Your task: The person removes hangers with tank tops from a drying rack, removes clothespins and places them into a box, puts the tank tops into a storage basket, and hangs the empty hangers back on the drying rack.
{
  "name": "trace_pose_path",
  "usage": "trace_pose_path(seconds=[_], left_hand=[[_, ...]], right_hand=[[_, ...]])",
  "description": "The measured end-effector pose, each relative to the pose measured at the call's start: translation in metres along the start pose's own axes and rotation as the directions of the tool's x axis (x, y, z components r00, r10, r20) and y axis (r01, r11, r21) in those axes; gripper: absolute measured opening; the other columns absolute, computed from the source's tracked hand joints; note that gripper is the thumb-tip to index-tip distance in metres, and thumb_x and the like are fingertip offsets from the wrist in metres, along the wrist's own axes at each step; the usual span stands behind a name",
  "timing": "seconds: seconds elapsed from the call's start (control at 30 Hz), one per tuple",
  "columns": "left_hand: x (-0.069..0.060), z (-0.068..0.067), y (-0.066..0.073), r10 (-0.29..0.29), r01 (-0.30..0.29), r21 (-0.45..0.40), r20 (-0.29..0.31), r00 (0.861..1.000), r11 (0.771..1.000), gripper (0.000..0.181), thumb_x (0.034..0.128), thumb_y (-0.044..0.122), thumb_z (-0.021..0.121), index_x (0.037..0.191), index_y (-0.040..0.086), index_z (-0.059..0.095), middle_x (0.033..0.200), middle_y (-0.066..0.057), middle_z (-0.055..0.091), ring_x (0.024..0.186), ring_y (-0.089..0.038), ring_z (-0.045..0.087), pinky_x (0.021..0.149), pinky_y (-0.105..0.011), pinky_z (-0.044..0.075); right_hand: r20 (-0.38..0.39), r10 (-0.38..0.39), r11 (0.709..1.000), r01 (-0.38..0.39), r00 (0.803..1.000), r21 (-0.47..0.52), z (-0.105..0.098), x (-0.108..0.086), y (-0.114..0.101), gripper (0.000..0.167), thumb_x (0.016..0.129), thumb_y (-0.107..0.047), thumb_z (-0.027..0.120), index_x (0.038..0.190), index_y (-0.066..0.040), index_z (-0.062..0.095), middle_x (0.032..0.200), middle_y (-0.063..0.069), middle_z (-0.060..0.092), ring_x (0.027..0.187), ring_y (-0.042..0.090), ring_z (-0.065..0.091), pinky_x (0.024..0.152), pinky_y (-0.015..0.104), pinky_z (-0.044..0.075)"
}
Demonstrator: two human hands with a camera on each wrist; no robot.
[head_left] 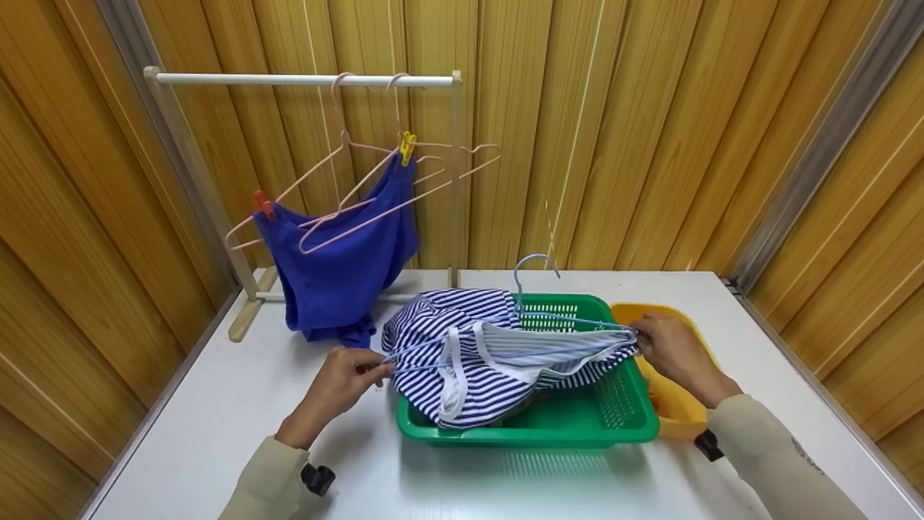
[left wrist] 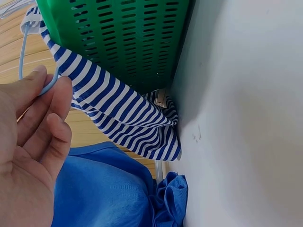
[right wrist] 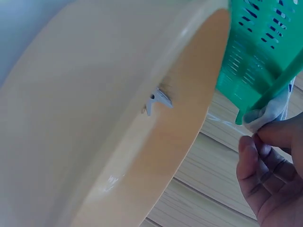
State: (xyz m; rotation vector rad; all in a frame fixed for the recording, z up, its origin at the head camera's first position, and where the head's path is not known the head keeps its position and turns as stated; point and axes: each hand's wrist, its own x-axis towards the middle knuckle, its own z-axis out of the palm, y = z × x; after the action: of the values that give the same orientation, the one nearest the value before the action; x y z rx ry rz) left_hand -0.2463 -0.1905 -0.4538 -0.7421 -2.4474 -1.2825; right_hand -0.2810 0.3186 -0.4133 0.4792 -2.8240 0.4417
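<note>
A light-blue wire clothes hanger (head_left: pixel 534 256) lies across a navy-and-white striped tank top (head_left: pixel 476 393), its hook pointing up. My left hand (head_left: pixel 354 372) pinches the hanger's left end between thumb and fingers; the left wrist view shows the bent blue wire (left wrist: pixel 49 86) there. One white-edged strap lies around the hanger, a little right of that hand. My right hand (head_left: pixel 668 347) pinches the top's white-edged strap at the hanger's right end. In the right wrist view, white cloth (right wrist: pixel 272 115) is between its thumb and fingers. The tank top drapes over a green basket (head_left: pixel 534 435).
A rack (head_left: pixel 238 78) at the back left bears two pink hangers (head_left: pixel 317 173). Blue cloth (head_left: pixel 339 267) hangs there by red (head_left: pixel 265 205) and yellow (head_left: pixel 408 149) clips. Right of the basket stands a yellow basin (head_left: pixel 682 412); a grey clip (right wrist: pixel 158 98) lies inside it.
</note>
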Motion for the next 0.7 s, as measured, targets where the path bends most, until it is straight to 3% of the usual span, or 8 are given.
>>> trace_pose_path(seconds=[0.1,0.33,0.5,0.7], left_hand=[[0.000,0.001,0.000,0.000,0.000,0.002,0.001,1.000,1.000,0.010,0.0883,0.014,0.072,0.080,0.010,0.075,0.068,-0.011,0.069,0.056,-0.007,0.056,0.053,-0.022,0.046],[0.001,0.000,0.000,-0.023,0.023,0.013,-0.005,1.000,1.000,0.013,0.0890,0.017,0.071,0.077,0.011,0.074,0.065,-0.001,0.066,0.056,-0.002,0.053,0.054,-0.022,0.046],[0.001,0.000,0.000,-0.025,0.025,0.025,-0.009,1.000,0.999,0.014,0.0889,0.017,0.071,0.076,0.011,0.074,0.065,-0.001,0.066,0.057,-0.001,0.051,0.054,-0.021,0.045],[0.001,0.002,-0.001,0.010,-0.009,0.043,-0.019,1.000,0.999,0.016,0.0885,0.018,0.072,0.075,0.011,0.073,0.063,0.002,0.066,0.055,0.000,0.051,0.053,-0.021,0.045]], right_hand=[[0.006,0.019,1.000,-0.020,1.000,0.023,-0.003,-0.002,-0.005,0.024,0.087,0.001,0.063,0.110,-0.002,0.071,0.097,0.012,0.068,0.082,0.024,0.060,0.083,0.050,0.056],[0.011,0.050,0.995,-0.051,0.999,0.088,-0.005,-0.004,-0.016,0.029,0.092,-0.010,0.059,0.119,-0.003,0.067,0.106,0.012,0.069,0.082,0.021,0.058,0.082,0.045,0.058],[-0.051,0.102,0.984,-0.093,0.993,0.154,-0.005,-0.003,-0.020,0.027,0.098,-0.019,0.057,0.116,-0.004,0.069,0.103,0.010,0.071,0.082,0.022,0.062,0.080,0.044,0.058],[-0.118,0.145,0.974,-0.121,0.982,0.192,-0.001,-0.003,-0.022,0.024,0.097,-0.017,0.059,0.109,0.000,0.073,0.100,0.013,0.062,0.088,0.026,0.063,0.078,0.043,0.058]])
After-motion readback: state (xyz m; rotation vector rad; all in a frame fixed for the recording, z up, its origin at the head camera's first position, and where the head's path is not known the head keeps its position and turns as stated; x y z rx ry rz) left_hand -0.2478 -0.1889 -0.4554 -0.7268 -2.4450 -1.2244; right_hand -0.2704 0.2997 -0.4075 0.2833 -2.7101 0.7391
